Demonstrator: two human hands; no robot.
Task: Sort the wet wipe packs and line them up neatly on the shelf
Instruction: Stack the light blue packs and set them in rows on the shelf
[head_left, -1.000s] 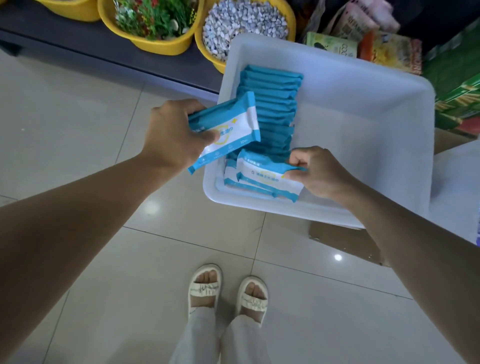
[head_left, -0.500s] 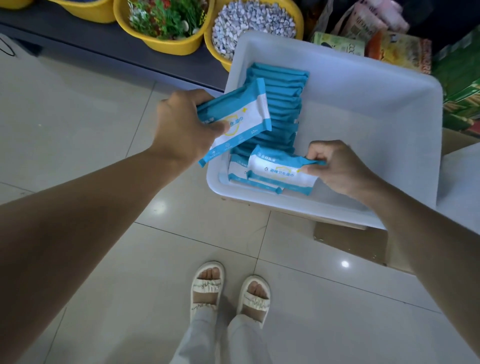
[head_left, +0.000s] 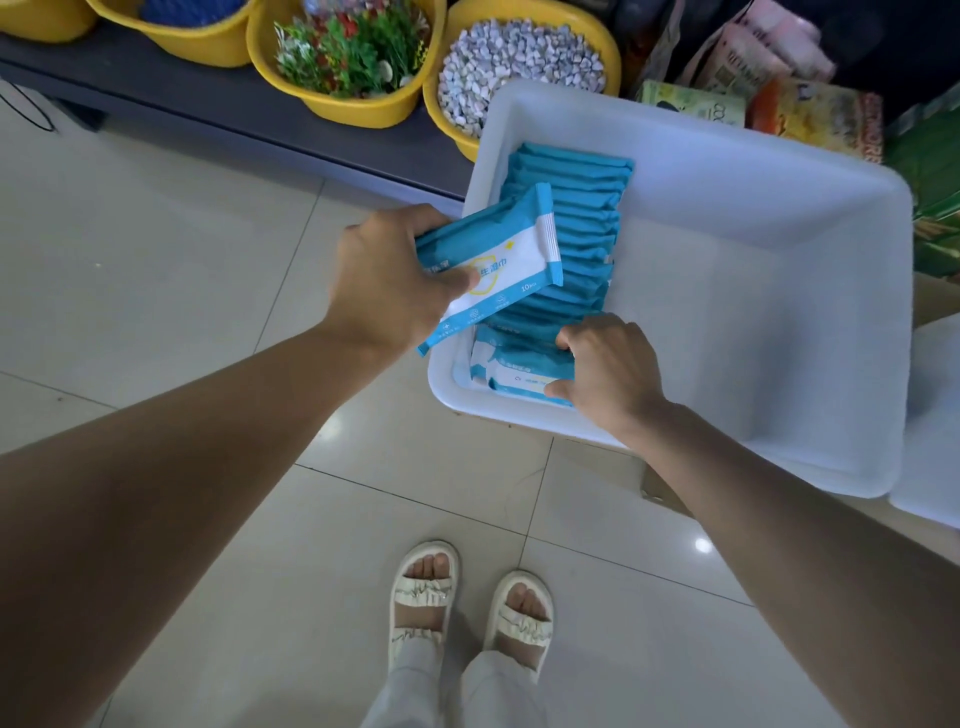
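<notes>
left hand (head_left: 387, 275): fingers grip a blue-and-white plastic wet wipe pack (head_left: 498, 260) above white plastic bin's (head_left: 727, 218) left edge; likely queued
right hand (head_left: 608, 371): fingers pinch near-end pack (head_left: 511, 371); squaring row (head_left: 566, 234), probably

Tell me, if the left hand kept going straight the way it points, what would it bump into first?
Probably the row of packs standing in the white bin. The left hand points right across it, with its own pack leading. Depth is unclear, so it might pass just above them.
</notes>
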